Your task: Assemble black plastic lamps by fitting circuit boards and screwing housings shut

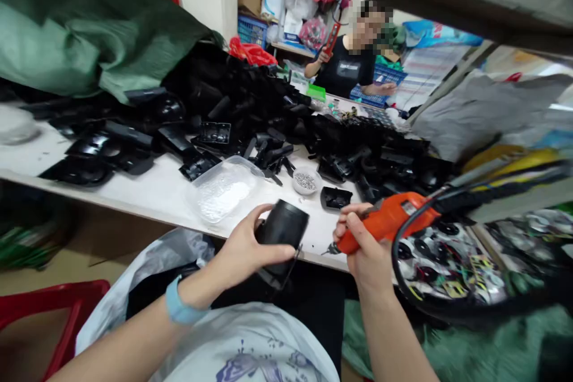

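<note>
My left hand (pixel 246 253) grips a black plastic housing (pixel 285 228), held over the front edge of the bench, thumb across its lower part. To the right, my right hand (pixel 364 245) is wrapped round an orange electric screwdriver (pixel 394 218). The screwdriver's bit points left and down, apart from the housing. Behind the hands on the white bench (pixel 168 191) are a clear plastic tray (pixel 224 188), a small bowl of screws (pixel 306 181) and a small black part (pixel 335 197).
Black plastic parts (pixel 250 101) are heaped across the bench, partly under a green cloth (pixel 80 30). A crate of wired parts (pixel 447 256) stands at right. A white bag (pixel 250 340) lies below my hands, a red stool (pixel 58 322) at lower left. Across the bench sits a person (pixel 351 65).
</note>
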### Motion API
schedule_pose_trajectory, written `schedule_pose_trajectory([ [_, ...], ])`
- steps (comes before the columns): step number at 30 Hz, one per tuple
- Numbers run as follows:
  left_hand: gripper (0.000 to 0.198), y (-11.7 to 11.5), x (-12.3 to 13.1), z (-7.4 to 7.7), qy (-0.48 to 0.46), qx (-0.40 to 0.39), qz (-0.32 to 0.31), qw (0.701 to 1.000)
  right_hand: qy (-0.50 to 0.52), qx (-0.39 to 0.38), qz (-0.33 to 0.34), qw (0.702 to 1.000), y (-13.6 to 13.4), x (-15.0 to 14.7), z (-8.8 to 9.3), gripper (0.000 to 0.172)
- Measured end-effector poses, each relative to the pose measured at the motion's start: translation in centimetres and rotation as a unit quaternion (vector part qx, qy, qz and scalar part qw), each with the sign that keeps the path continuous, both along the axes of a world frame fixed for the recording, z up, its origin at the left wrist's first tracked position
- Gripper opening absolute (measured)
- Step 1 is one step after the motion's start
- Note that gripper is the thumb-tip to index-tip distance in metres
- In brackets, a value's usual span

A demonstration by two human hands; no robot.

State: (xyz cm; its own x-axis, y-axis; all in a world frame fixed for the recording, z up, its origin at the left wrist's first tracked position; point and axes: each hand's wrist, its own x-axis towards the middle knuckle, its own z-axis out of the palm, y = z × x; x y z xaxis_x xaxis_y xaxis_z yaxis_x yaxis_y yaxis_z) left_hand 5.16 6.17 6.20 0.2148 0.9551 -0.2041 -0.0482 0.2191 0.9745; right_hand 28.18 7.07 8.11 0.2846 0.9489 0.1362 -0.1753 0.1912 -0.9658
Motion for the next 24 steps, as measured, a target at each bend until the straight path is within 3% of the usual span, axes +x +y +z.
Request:
schedule_pose_trajectory([
  [2,0.111,-1.4,-1.0,0.8,0.172,0.094,0.030,0.980,0.010,0.008,-0.027,1.000,-0.2,0.1,-0.4,0.028],
  [4,0.119,-2.7,-2.1,1.4,0.261,0.129,0.033,0.956,0.018,0.021,-0.046,0.999,-0.2,0.0,-0.3,0.032],
  [14,0.118,-7.3,-8.9,3.3,0.344,0.151,0.072,0.924,0.022,0.046,-0.029,0.998,0.2,-0.9,0.3,0.026],
  [24,0.114,-8.4,-12.6,3.1,0.436,0.110,0.055,0.892,0.038,0.043,-0.018,0.998,-0.4,-1.7,0.4,0.026],
])
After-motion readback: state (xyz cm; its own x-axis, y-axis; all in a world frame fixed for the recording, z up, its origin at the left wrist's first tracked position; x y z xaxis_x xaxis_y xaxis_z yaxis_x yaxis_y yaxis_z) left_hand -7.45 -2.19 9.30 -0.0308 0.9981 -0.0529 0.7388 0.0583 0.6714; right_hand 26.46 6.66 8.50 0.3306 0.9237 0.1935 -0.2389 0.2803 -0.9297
